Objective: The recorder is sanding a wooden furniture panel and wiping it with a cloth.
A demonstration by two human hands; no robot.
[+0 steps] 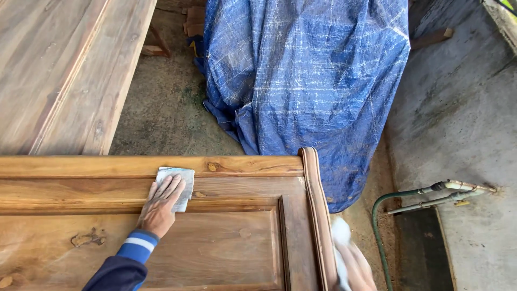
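A brown wooden door (237, 237) with a raised panel lies flat below me. My left hand (161, 205) presses flat, fingers spread, on a grey-white piece of sandpaper (180, 178) on the door's upper rail. My right hand (353, 261) is blurred at the door's right edge, near the bottom of the view, and seems to hold a white cloth or paper (340, 231); its grip is unclear.
A blue tarp (307, 81) covers a bulky heap beyond the door. Wide wooden planks (59, 70) lie at the upper left. A green hose (377, 226) runs to a pipe fitting (458, 188) on the concrete ledge at the right. Dirt floor lies between.
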